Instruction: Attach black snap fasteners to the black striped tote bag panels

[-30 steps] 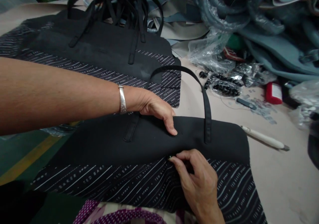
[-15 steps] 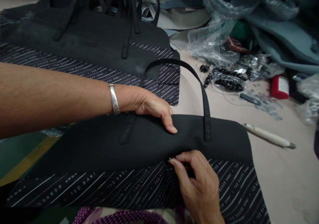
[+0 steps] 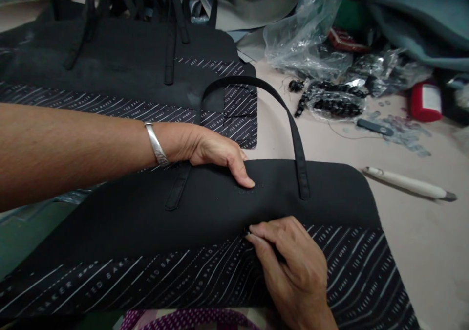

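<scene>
A black tote bag (image 3: 205,212) with a white-striped lower panel lies flat in front of me, its handle (image 3: 289,124) arching up. My left hand (image 3: 216,154), with a silver bangle on the wrist, grips the bag's top edge, thumb pressed on the black fabric. My right hand (image 3: 289,266) rests on the seam where black meets stripes, with thumb and forefinger pinched together on something too small to make out.
A stack of similar black bags (image 3: 120,71) lies behind. A white pen-like tool (image 3: 406,186) lies to the right on the beige table (image 3: 421,252). Crumpled plastic bags (image 3: 304,41), small black parts (image 3: 333,106), a red container (image 3: 425,100) and grey fabric sit at the back right.
The view has shifted, so the bag sits larger and lower left in the picture. Both hands keep their places on the bag, the right pinch unchanged.
</scene>
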